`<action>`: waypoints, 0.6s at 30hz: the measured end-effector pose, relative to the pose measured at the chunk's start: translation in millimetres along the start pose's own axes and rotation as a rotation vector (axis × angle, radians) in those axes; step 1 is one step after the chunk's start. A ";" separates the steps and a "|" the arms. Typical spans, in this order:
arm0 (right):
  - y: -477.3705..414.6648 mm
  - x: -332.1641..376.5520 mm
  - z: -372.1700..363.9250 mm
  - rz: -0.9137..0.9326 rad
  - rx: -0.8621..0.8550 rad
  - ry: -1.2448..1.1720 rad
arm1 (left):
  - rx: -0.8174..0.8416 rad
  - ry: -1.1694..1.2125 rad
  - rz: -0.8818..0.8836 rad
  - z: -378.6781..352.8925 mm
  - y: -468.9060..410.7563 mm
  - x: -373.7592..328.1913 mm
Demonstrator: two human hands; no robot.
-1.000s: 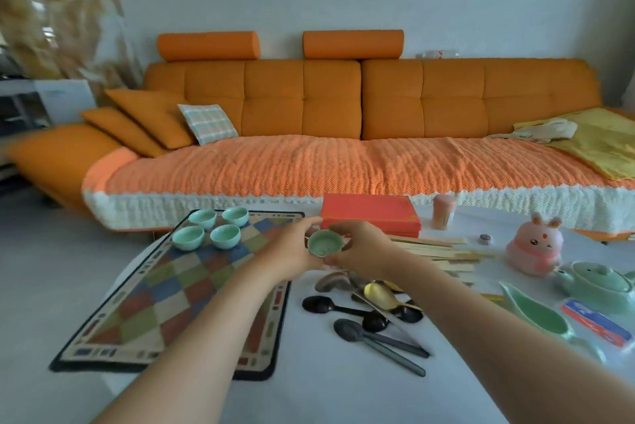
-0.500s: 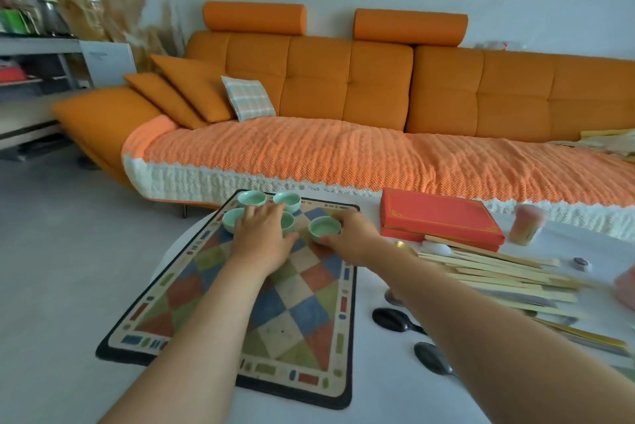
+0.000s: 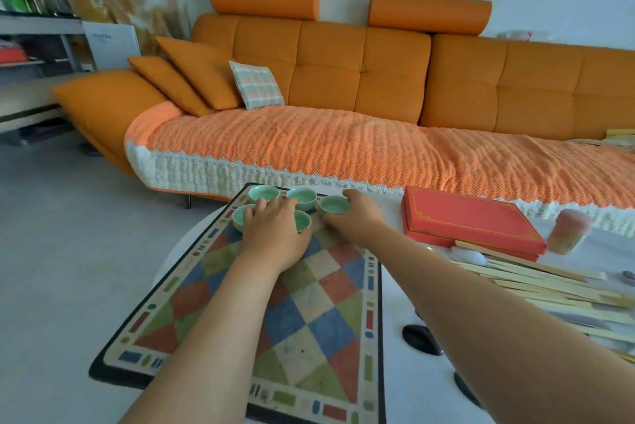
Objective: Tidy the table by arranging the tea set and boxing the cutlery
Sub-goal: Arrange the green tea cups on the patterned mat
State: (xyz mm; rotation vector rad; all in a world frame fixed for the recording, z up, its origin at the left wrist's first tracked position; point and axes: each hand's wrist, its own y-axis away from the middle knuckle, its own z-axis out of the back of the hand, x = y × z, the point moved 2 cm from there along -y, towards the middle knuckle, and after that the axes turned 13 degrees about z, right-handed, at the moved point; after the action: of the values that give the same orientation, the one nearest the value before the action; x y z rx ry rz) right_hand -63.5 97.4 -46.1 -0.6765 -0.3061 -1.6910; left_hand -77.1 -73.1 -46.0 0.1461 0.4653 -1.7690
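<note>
Carried over from above the spoons, the fifth teacup now sits at the mat's far corner, just beside the four other cups. The right hand grips it; the left hand rests flat-fingered on the cluster, so the cups look grouped and boxing likely comes next.

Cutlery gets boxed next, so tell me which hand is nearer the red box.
Right. The right hand grips a teacup just left of the red box; the left hand rests on the other cups, farther left.
</note>
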 end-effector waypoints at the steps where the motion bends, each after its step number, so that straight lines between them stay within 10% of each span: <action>1: -1.4 0.4 -0.4 0.008 -0.001 0.006 | 0.003 -0.008 0.004 0.1 0.3 -0.9; 18: 113.9 -33.8 112.4 0.150 0.053 0.101 | 0.145 0.308 -0.207 17.6 50.5 -120.3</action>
State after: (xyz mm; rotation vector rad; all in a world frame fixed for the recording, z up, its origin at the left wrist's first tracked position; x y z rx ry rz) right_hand 79.1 158.9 5.2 -0.5591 -0.2224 -1.5628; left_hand 4.3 19.9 -0.6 0.4933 0.5893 -1.9932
